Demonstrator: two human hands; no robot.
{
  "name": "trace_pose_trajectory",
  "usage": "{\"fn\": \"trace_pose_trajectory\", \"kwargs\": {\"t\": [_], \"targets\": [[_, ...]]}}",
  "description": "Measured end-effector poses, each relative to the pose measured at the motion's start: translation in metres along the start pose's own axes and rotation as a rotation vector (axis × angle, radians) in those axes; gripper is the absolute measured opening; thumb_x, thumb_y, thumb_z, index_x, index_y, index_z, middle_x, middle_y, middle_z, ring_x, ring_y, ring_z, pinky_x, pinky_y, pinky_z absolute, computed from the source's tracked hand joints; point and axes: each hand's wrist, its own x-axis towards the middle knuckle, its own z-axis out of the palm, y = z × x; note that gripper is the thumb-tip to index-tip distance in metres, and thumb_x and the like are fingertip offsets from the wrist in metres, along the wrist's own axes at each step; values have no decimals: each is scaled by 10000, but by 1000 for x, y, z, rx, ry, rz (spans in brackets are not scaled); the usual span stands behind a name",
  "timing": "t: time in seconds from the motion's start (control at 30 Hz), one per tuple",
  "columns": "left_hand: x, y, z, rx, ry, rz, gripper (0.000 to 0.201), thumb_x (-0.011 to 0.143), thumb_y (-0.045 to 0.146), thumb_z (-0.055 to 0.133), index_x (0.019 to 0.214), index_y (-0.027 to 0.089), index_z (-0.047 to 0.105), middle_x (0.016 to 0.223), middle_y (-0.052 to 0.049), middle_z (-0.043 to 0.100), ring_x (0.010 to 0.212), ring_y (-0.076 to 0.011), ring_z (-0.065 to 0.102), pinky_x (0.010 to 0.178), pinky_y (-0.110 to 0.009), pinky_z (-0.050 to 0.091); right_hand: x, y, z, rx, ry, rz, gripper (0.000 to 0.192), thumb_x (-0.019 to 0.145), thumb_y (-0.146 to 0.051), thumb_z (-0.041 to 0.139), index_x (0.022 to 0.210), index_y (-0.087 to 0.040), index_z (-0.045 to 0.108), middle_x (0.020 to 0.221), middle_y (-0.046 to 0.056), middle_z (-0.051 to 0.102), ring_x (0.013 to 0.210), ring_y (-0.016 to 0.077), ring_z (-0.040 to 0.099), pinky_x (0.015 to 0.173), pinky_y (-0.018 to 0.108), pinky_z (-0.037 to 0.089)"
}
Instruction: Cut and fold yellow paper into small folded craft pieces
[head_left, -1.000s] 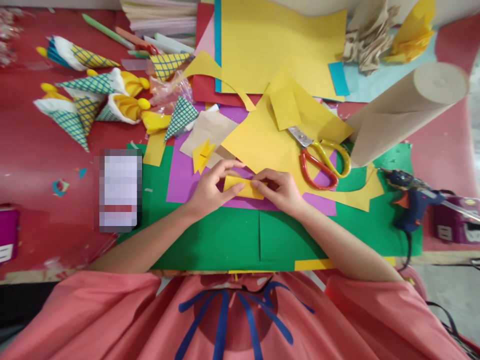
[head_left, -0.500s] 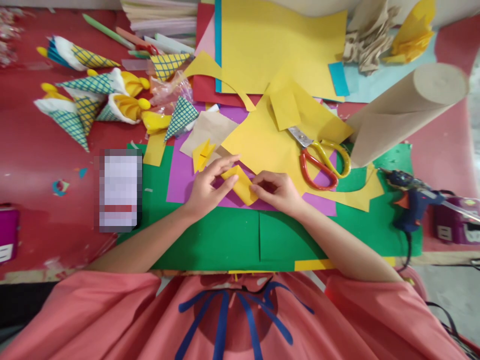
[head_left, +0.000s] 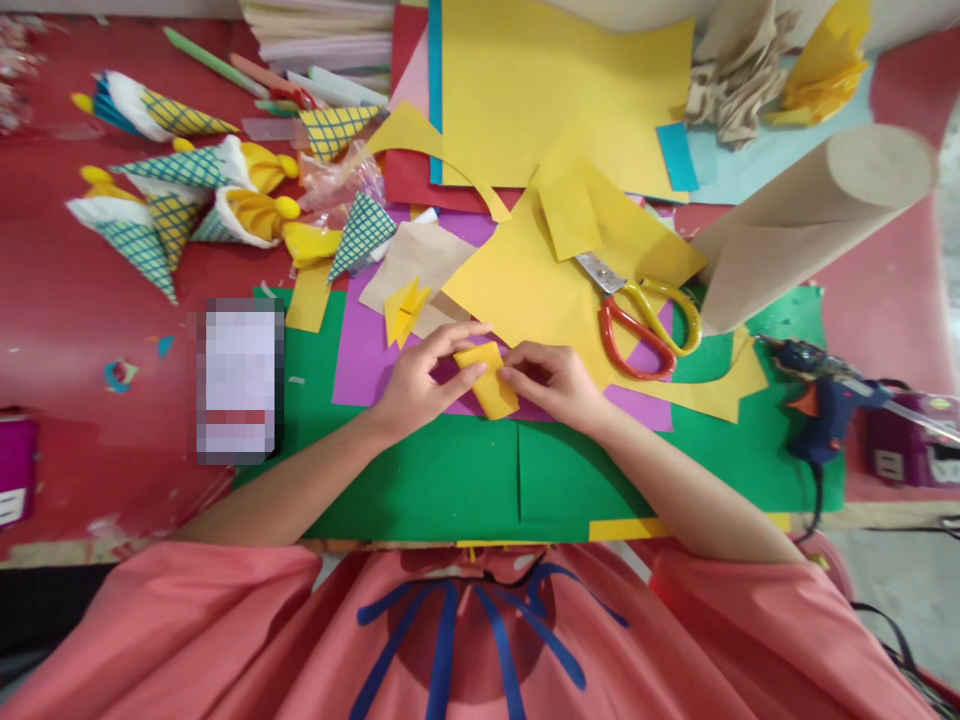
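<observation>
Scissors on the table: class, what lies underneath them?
The scissors lie on yellow paper; purple paper shows through the red handle loop. Whatever sits beneath those sheets is covered.

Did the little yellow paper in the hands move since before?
Yes. The small yellow paper has turned from lying flat and wide to more upright, while the scissors beside it lie just where they were.

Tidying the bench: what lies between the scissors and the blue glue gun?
In the head view, green paper and a yellow offcut lie between the scissors and the glue gun.
</observation>
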Motion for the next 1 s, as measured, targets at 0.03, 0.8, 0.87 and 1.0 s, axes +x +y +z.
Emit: {"fn": "trace_pose_trajectory", "kwargs": {"t": [0.03, 0.8, 0.87, 1.0], "targets": [[0, -1, 0, -38, -11, -30, 466, 831, 376, 662, 1265, 247, 549, 1219, -83, 661, 1018, -178, 685, 844, -258, 580, 0, 0, 0, -1, 22, 2, 190, 872, -314, 564, 782, -153, 614, 648, -5, 608, 540, 77, 466, 517, 217, 363], [2, 3, 1, -55, -86, -1, 359, 851, 258, 632, 1196, 199, 553, 969, -40, 720, 830, -122, 703, 731, -196, 575, 1, 2, 0, 100, 94, 92, 215, 878, -337, 552, 748, -165, 553, 658, -9, 563, 575, 91, 475, 550, 238, 366], [2, 4, 1, -56, -90, -1, 359, 850, 238, 630, 1198, 197, 550, 969, -38, 723, 827, -116, 702, 725, -186, 574, 1, 2, 0, 91, 90, 89, 222, 882, -335, 548, 736, -167, 549, 642, -14, 554, 566, 89, 471, 541, 235, 357], [2, 4, 1, -51, -91, 8, 362, 840, 205, 634, 1193, 199, 552, 961, -30, 724, 812, -108, 700, 723, -182, 577, 1, 1, -1, 97, 100, 68, 233, 898, -332, 534, 738, -163, 559, 647, -14, 558, 582, 90, 488, 558, 233, 367]]}}
